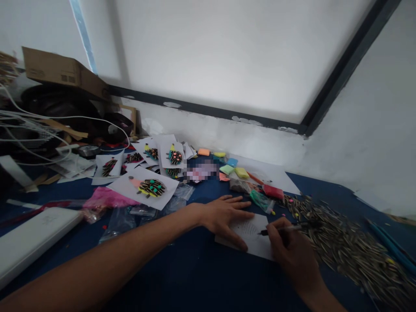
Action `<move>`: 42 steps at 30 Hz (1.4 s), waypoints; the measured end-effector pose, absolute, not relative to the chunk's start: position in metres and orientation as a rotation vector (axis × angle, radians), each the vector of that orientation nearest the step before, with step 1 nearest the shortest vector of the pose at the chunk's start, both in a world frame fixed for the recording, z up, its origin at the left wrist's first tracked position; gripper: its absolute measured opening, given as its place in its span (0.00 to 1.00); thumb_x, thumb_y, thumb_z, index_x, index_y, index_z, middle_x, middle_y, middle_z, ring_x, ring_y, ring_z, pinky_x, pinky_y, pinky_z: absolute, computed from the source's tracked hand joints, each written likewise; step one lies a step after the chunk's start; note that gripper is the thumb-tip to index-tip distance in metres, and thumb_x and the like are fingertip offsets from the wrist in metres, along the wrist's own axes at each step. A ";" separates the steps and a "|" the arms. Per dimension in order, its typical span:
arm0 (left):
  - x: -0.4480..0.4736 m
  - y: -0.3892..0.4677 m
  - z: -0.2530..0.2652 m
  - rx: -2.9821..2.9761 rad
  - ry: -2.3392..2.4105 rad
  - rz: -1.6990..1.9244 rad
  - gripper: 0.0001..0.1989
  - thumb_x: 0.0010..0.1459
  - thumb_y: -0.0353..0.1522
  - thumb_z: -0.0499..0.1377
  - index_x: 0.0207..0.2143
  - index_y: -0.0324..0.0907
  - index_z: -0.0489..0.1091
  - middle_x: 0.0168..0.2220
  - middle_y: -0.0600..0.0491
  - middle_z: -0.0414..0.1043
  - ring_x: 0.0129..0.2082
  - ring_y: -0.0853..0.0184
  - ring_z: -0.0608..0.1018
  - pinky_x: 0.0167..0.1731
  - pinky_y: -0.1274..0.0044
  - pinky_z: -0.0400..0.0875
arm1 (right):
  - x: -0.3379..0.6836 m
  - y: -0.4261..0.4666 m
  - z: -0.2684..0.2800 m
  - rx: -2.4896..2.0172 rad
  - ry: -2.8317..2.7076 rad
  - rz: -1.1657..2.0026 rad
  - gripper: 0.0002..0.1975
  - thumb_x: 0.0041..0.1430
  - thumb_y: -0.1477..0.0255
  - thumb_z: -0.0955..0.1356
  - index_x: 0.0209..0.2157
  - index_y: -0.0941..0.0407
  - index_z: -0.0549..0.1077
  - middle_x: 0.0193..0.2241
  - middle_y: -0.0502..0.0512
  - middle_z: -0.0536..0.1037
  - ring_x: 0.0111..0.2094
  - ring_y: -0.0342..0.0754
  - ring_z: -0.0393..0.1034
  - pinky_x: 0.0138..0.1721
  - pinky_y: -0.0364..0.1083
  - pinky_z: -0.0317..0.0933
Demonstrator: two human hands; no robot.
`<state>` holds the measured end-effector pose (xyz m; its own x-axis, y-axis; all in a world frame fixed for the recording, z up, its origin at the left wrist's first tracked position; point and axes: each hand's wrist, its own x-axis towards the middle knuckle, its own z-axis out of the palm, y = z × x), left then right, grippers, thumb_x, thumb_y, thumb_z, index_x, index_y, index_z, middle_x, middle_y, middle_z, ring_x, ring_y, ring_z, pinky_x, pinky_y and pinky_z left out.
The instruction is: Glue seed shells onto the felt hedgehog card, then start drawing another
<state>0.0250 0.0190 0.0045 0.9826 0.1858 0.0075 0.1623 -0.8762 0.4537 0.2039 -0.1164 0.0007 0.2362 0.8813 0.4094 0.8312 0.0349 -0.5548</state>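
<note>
A small white sheet of paper [260, 249] lies on the blue table, with a faint pen drawing of curved lines [248, 229] on it. My left hand [224, 216] rests flat on the sheet's left side, fingers spread. In my right hand [290, 247] is a pen [286, 229], gripped between thumb and fingers, its tip close above the drawing's right side. I cannot tell whether the tip touches the paper. Right beyond that hand spreads a heap of striped sunflower seeds [351, 247].
Finished-looking hedgehog cards [165, 195] with seeds and coloured clay lie at left. Clay packets [241, 173] sit near the wall. Plastic bags [118, 223], a white box [39, 242], cables [65, 117] and a cardboard box [61, 69] occupy the left. A blue tool-like object [390, 245] lies far right.
</note>
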 end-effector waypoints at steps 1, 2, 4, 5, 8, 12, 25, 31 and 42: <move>0.025 0.019 0.005 2.666 0.244 0.067 0.47 0.50 0.59 0.54 0.66 0.46 0.47 0.69 0.49 0.35 0.68 0.53 0.39 0.63 0.58 0.32 | 0.204 -0.117 0.000 -1.775 -1.594 0.083 0.15 0.59 0.61 0.60 0.22 0.52 0.64 0.10 0.44 0.64 0.11 0.44 0.64 0.15 0.42 0.53; 0.025 0.019 0.005 2.669 0.240 0.066 0.47 0.51 0.59 0.54 0.66 0.46 0.47 0.69 0.50 0.35 0.68 0.53 0.39 0.63 0.58 0.32 | 0.204 -0.117 0.000 -1.769 -1.606 0.071 0.15 0.59 0.61 0.60 0.22 0.52 0.64 0.10 0.44 0.64 0.11 0.44 0.64 0.15 0.42 0.53; 0.025 0.019 0.005 2.669 0.229 0.063 0.47 0.51 0.58 0.54 0.66 0.46 0.47 0.69 0.50 0.35 0.68 0.53 0.38 0.63 0.58 0.31 | 0.204 -0.117 0.000 -1.762 -1.622 0.038 0.15 0.59 0.61 0.60 0.22 0.52 0.64 0.10 0.44 0.64 0.11 0.44 0.64 0.15 0.42 0.52; 0.025 0.019 0.005 2.668 0.224 0.061 0.47 0.51 0.59 0.54 0.66 0.46 0.47 0.69 0.50 0.35 0.68 0.53 0.38 0.63 0.58 0.31 | 0.204 -0.117 0.000 -1.762 -1.625 0.026 0.15 0.59 0.62 0.60 0.22 0.52 0.64 0.10 0.44 0.65 0.11 0.44 0.64 0.15 0.42 0.51; 0.025 0.019 0.005 2.671 0.228 0.064 0.47 0.51 0.59 0.54 0.66 0.47 0.47 0.69 0.50 0.36 0.68 0.53 0.38 0.63 0.58 0.31 | 0.203 -0.117 0.000 -1.761 -1.628 0.015 0.14 0.59 0.62 0.60 0.22 0.52 0.65 0.10 0.45 0.66 0.11 0.45 0.65 0.15 0.42 0.52; 0.025 0.018 0.006 2.677 0.228 0.057 0.46 0.52 0.58 0.54 0.66 0.46 0.47 0.69 0.50 0.36 0.68 0.53 0.38 0.63 0.58 0.32 | 0.203 -0.116 0.000 -1.742 -1.632 0.017 0.14 0.58 0.62 0.60 0.22 0.53 0.65 0.10 0.45 0.65 0.11 0.44 0.64 0.14 0.42 0.52; 0.025 0.018 0.007 2.662 0.247 0.041 0.45 0.53 0.60 0.50 0.67 0.51 0.45 0.69 0.53 0.34 0.68 0.52 0.37 0.63 0.56 0.32 | 0.201 -0.115 0.002 -1.730 -1.701 0.002 0.15 0.59 0.62 0.60 0.22 0.53 0.66 0.11 0.45 0.66 0.12 0.44 0.64 0.15 0.41 0.53; 0.025 0.019 0.005 2.688 0.215 0.055 0.44 0.52 0.59 0.52 0.66 0.52 0.46 0.69 0.53 0.34 0.68 0.52 0.36 0.63 0.56 0.31 | 0.202 -0.116 0.000 -1.731 -1.689 0.004 0.15 0.59 0.61 0.60 0.22 0.53 0.65 0.10 0.44 0.64 0.11 0.44 0.63 0.15 0.42 0.52; 0.025 0.019 0.004 2.681 0.220 0.050 0.44 0.53 0.59 0.52 0.66 0.52 0.46 0.69 0.53 0.34 0.68 0.53 0.36 0.63 0.56 0.32 | 0.201 -0.116 0.002 -1.725 -1.693 0.020 0.16 0.59 0.62 0.60 0.21 0.53 0.66 0.11 0.46 0.66 0.12 0.44 0.64 0.15 0.41 0.53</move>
